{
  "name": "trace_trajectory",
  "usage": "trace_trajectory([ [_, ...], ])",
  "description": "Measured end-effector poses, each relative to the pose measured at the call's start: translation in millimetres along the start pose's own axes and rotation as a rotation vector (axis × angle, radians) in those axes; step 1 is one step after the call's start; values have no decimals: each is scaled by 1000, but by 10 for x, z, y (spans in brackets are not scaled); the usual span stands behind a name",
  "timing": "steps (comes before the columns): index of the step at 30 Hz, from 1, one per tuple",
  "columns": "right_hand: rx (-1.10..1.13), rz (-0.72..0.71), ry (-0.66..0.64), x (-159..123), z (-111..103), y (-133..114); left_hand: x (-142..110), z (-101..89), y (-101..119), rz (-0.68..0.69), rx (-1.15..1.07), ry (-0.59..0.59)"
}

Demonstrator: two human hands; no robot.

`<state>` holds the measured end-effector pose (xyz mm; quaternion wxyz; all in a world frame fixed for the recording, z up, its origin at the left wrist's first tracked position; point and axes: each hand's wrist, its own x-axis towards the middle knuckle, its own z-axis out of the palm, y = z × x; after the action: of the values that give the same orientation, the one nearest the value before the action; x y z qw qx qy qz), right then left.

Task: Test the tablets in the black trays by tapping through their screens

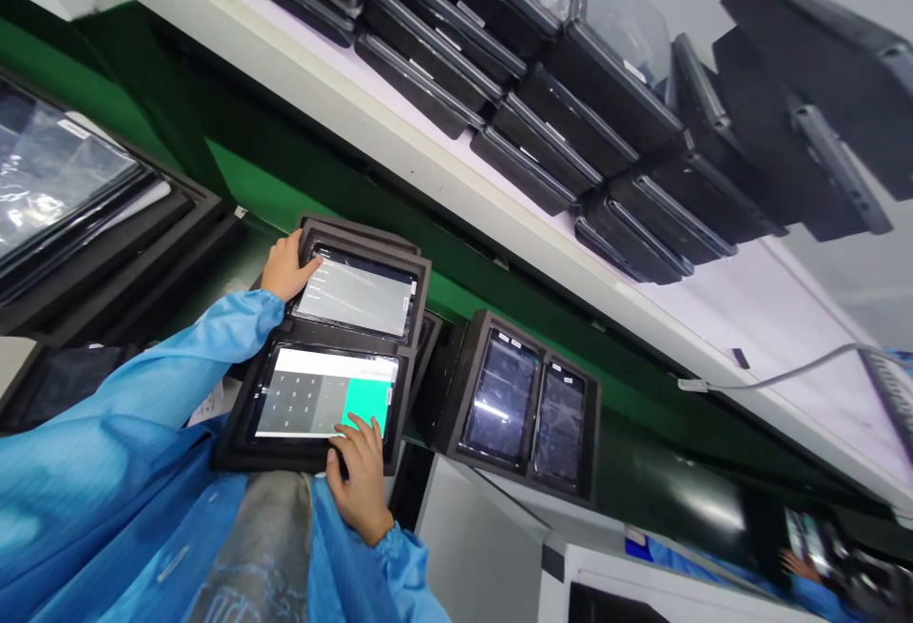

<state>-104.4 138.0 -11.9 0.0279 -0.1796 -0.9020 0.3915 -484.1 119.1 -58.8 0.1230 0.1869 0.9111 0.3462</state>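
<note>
Two lit tablets lie in the recesses of a dark foam tray (306, 459) in front of me. The upper tablet (363, 295) shows a pale list screen; my left hand (286, 266) rests at its left end, thumb over the corner and fingers on the tray's edge. On the lower tablet (300, 399) a calculator screen with a green panel is displayed. My right hand (360, 480) lies over its lower right edge, fingers spread and fingertips at the green panel. Neither hand is wrapped round anything.
Right of me, another foam tray (456, 433) holds two dark tablets. Stacked trays (143, 252) with bagged tablets stand at the left. Many black tablets in cases fill the overhead shelf (428, 162). A cable (770, 380) lies there. A co-worker's hand (799, 566) shows at far right.
</note>
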Motion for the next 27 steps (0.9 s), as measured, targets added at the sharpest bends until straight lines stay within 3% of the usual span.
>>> trace_trajectory([
  [20, -59, -104, 121, 203, 29, -97, -12, 12, -19, -1, 2, -13],
  [27, -13, -134, 153, 357, 50, -206, -12, 3, 66, -28, 70, -38],
])
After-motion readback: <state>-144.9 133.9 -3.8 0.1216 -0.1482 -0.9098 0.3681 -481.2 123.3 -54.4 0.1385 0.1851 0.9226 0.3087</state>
